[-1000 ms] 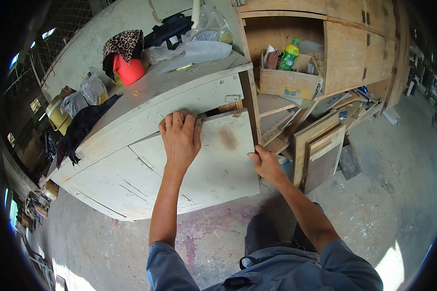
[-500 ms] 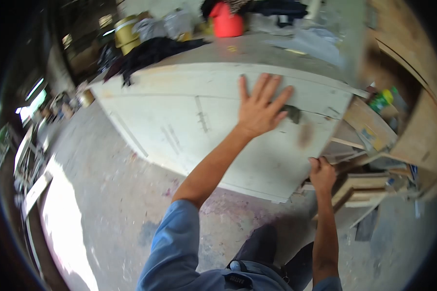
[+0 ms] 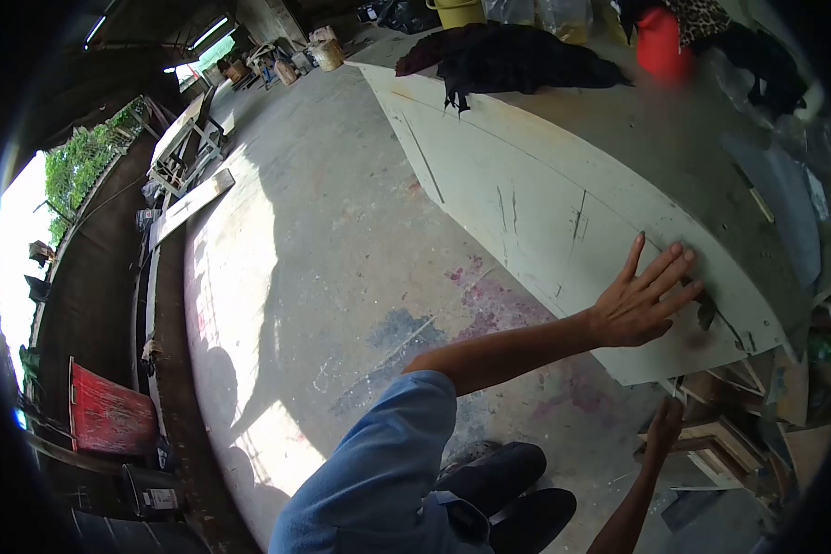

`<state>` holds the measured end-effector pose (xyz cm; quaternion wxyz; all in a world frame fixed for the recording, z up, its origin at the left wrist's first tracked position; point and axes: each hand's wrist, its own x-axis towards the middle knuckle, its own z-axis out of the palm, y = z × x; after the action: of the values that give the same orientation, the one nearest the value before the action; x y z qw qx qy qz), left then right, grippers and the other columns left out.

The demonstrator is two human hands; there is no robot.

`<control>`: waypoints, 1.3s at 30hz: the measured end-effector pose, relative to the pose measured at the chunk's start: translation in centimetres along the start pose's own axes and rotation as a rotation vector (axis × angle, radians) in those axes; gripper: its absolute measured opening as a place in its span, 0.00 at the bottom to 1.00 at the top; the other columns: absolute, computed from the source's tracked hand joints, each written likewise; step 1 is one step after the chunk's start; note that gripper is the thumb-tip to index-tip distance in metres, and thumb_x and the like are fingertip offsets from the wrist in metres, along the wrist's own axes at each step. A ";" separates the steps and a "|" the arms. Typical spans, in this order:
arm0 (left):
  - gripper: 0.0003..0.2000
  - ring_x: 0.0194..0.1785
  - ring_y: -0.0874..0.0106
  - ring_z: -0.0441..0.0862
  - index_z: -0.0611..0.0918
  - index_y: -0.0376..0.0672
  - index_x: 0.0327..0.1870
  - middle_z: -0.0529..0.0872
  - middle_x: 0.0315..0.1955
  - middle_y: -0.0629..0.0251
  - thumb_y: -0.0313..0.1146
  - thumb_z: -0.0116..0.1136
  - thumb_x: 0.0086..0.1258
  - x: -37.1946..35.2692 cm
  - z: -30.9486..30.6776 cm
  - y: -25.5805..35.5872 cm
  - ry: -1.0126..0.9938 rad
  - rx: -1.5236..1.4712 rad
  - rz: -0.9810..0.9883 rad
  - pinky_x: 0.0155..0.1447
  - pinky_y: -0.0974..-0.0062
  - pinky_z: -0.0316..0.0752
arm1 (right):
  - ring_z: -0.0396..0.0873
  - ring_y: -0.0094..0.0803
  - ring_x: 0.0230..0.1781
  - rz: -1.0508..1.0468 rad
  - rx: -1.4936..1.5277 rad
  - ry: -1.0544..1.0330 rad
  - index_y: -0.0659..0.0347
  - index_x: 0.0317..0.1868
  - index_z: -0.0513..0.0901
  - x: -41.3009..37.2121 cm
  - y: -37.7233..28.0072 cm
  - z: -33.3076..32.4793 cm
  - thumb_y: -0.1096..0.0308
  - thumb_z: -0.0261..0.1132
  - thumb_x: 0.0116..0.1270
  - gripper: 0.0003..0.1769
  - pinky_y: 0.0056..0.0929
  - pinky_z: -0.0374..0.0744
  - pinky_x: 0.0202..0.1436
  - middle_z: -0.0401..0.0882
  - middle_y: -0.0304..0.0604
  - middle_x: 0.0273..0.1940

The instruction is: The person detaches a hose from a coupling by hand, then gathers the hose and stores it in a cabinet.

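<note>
A large off-white panel (image 3: 526, 212) with dark scratches forms the front face of a long worktable. My left hand (image 3: 642, 300) lies on the panel near its right end, fingers spread, beside a dark hole. Lower right, my right hand (image 3: 665, 425) is at the panel's bottom corner, next to stacked wooden frames (image 3: 725, 452). Its fingers look bent, but what they hold, if anything, is too small to make out. A black cloth (image 3: 526, 60) hangs partly over the worktable's edge.
On the worktable are a red container (image 3: 663, 46), a yellow bucket (image 3: 457, 13) and plastic bags. A red basket (image 3: 111, 413) stands at lower left behind a low ledge. A pale board (image 3: 192, 208) lies beside a bench. Paint stains mark the concrete floor (image 3: 342, 249).
The view has swung left, so more floor and the left side show. Both hands appear farther right in the frame. My left hand is still spread on the panel, and my right hand remains near its corner.
</note>
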<state>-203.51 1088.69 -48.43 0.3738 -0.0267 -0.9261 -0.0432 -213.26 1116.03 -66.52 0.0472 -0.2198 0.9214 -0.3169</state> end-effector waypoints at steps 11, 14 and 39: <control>0.28 0.52 0.52 0.78 0.76 0.44 0.56 0.83 0.45 0.52 0.49 0.59 0.55 -44.1 -39.2 9.2 -0.887 -0.152 -1.879 0.52 0.55 0.74 | 0.80 0.38 0.22 0.891 0.051 -0.832 0.68 0.41 0.76 -27.1 -2.3 -9.6 0.58 0.59 0.63 0.18 0.38 0.79 0.21 0.78 0.47 0.25; 0.21 0.49 0.48 0.79 0.77 0.31 0.45 0.81 0.44 0.41 0.39 0.55 0.55 -49.9 -48.3 12.9 -0.359 0.270 -2.413 0.52 0.59 0.76 | 0.80 0.37 0.22 0.842 0.075 -0.893 0.67 0.41 0.77 -25.2 -9.9 -7.6 0.59 0.59 0.63 0.17 0.38 0.79 0.21 0.78 0.47 0.24; 0.15 0.18 0.72 0.74 0.80 0.37 0.42 0.77 0.18 0.68 0.37 0.58 0.59 -58.1 -59.7 -22.5 0.674 -0.265 -2.759 0.30 0.65 0.73 | 0.80 0.32 0.24 0.023 -0.056 -1.063 0.64 0.41 0.79 2.4 -75.5 33.1 0.59 0.63 0.61 0.16 0.31 0.77 0.22 0.80 0.44 0.27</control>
<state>-122.39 1059.30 -47.37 0.2267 0.8583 -0.0674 -0.4554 -179.59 1043.31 -47.04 0.5050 -0.3411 0.7810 -0.1365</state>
